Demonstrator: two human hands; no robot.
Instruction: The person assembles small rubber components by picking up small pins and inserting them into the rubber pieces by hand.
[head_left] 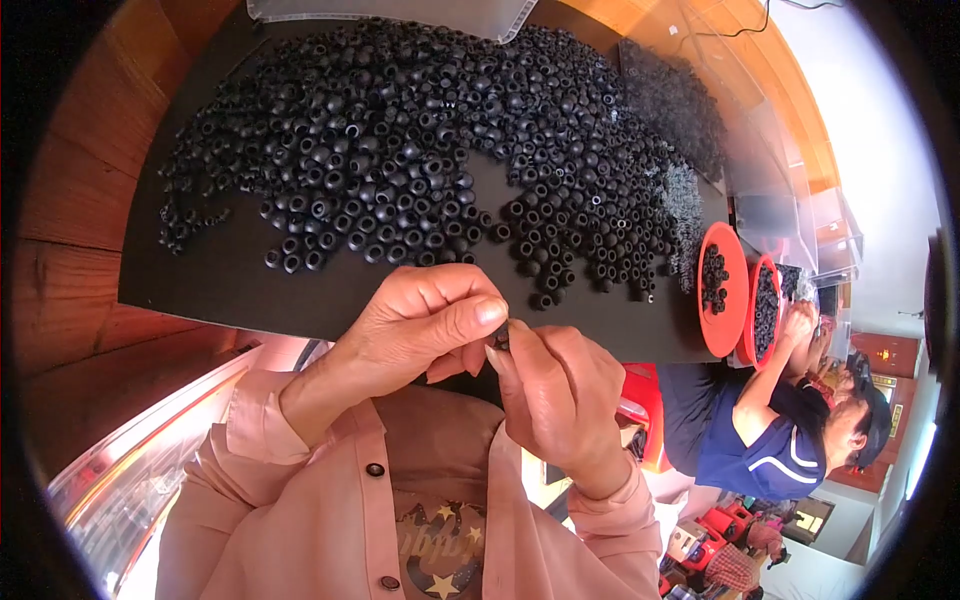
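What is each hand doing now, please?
Left hand: closed, pinching a small black rubber piece.
Right hand: closed, fingertips pinching the same piece.

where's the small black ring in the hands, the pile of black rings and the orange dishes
small black ring (503, 338), head view, its visible edge between the fingertips
pile of black rings (430, 150), head view, middle of the heap
orange dishes (733, 320), head view, rim of the nearer dish

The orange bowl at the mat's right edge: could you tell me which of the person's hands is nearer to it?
Right. The right hand is closer to the orange bowl; the left hand lies farther left, beyond it.
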